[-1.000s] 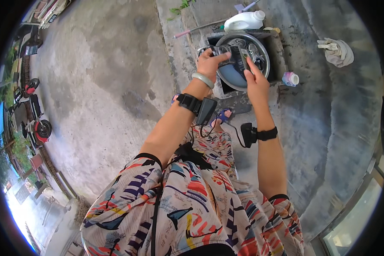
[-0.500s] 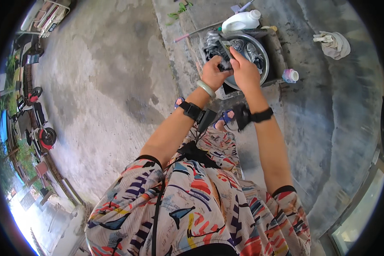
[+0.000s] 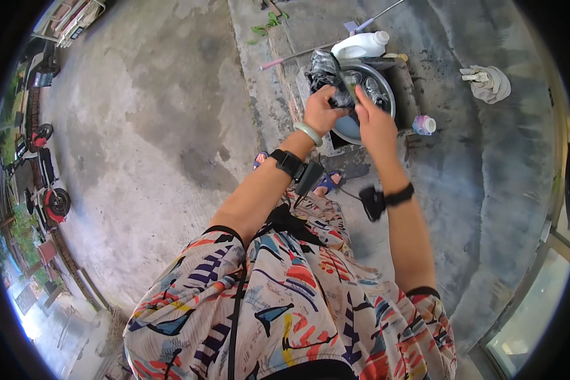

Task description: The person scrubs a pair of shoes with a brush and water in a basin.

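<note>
Over a metal basin (image 3: pixel 393 106), my left hand (image 3: pixel 322 113) grips a black-and-grey sneaker (image 3: pixel 323 66) tilted upward. Closed around a slim greenish brush (image 3: pixel 348 78) is my right hand (image 3: pixel 376 121), just right of the sneaker. The brush is blurred and its bristles are hidden; whether it touches the shoe I cannot tell. Below my hands, another grey sneaker (image 3: pixel 375 92) lies in the basin, with greyish water (image 3: pixel 348 129) near its front rim.
The basin rests on a low concrete slab. A white jug (image 3: pixel 361 45) lies behind it, beside a pink-handled stick (image 3: pixel 272 64). A small pink-and-white bottle (image 3: pixel 424 125) and a pale cloth bag (image 3: pixel 489 84) are to the right. Scooters (image 3: pixel 54 199) stand far left.
My right hand has moved right and a little toward me with the brush, away from my left hand. The sneaker is still in my left hand, less blurred now.
</note>
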### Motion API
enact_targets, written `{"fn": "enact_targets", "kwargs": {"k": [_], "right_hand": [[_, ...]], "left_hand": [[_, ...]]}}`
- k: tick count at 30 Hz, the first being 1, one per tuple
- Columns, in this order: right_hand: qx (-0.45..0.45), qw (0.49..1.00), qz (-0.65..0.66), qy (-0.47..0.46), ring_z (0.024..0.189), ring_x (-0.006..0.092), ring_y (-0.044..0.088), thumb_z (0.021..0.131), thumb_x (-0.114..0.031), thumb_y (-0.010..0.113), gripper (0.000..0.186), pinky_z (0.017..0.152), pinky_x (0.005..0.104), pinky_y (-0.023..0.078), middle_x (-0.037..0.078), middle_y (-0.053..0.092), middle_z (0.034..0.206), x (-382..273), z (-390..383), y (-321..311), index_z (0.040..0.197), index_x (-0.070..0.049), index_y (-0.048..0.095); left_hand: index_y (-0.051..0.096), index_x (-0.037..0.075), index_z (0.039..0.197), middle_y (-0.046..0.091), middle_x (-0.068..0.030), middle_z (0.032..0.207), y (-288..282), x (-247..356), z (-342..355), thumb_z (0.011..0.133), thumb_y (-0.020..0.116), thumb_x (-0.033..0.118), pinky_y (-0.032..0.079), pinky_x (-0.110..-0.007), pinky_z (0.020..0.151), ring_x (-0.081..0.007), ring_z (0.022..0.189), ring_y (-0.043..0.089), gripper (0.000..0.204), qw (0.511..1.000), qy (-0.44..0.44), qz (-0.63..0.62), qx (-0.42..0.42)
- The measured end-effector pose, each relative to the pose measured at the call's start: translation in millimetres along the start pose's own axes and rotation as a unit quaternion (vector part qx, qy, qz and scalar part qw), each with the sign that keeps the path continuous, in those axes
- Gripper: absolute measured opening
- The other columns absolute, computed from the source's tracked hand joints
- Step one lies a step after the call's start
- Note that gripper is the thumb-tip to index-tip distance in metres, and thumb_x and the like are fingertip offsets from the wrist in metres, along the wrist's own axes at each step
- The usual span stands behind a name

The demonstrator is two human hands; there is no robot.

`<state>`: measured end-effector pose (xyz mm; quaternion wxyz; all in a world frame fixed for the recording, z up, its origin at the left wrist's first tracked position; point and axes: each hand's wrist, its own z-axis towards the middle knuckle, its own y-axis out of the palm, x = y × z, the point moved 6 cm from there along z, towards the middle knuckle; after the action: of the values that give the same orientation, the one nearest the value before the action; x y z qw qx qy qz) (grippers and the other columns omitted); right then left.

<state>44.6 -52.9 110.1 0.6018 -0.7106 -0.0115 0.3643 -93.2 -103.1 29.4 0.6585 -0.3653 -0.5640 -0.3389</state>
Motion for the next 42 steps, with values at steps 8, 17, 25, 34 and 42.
{"fn": "enact_targets", "kwargs": {"k": [8,17,25,34,42], "right_hand": [[0.066,0.995,0.067,-0.034,0.101,0.0358,0.067,0.098,-0.023,0.057,0.041,0.085,0.0387,0.051,0.019,0.066,0.117,-25,-19,12,0.138,-0.023,0.058],[0.103,0.989,0.068,-0.076,0.102,0.025,0.07,0.096,-0.017,0.06,0.042,0.086,0.0355,0.051,0.017,0.067,0.119,-36,-16,7,0.138,-0.021,0.058],[-0.001,0.999,0.002,-0.041,0.121,0.0304,0.059,0.099,-0.022,0.052,0.039,0.101,0.0428,0.045,0.012,0.061,0.134,-45,-6,17,0.136,-0.011,0.058],[0.05,0.989,0.123,-0.065,0.112,0.0317,0.064,0.097,-0.017,0.056,0.04,0.095,0.0367,0.047,0.017,0.064,0.129,-47,-51,-3,0.137,-0.013,0.058],[0.017,0.99,0.135,-0.045,0.11,0.0331,0.064,0.095,-0.018,0.059,0.041,0.095,0.0391,0.048,0.015,0.067,0.122,-18,-90,-31,0.136,-0.013,0.06]], "left_hand": [[0.065,0.004,0.085,0.062,-0.0091,0.081,-49,17,21,0.067,0.084,0.018,0.048,-0.034,0.067,-0.02,0.071,0.06,0.029,1.0,-0.021,0.007,0.006],[0.065,0.006,0.09,0.06,-0.0106,0.086,-48,21,26,0.07,0.08,0.022,0.049,-0.037,0.067,-0.0273,0.072,0.061,0.03,0.992,0.074,0.02,-0.095],[0.065,0.004,0.092,0.061,-0.012,0.085,-65,40,11,0.071,0.079,0.019,0.05,-0.037,0.07,-0.0298,0.075,0.062,0.029,0.988,0.096,0.059,-0.109],[0.066,0.003,0.09,0.06,-0.0117,0.086,-49,53,-27,0.071,0.079,0.015,0.05,-0.037,0.071,-0.0277,0.077,0.061,0.026,0.984,0.103,0.074,-0.122],[0.067,0.001,0.092,0.065,-0.0081,0.09,-14,69,-88,0.069,0.081,0.006,0.051,-0.034,0.073,-0.0201,0.08,0.063,0.028,0.993,0.075,0.008,-0.093]]}}
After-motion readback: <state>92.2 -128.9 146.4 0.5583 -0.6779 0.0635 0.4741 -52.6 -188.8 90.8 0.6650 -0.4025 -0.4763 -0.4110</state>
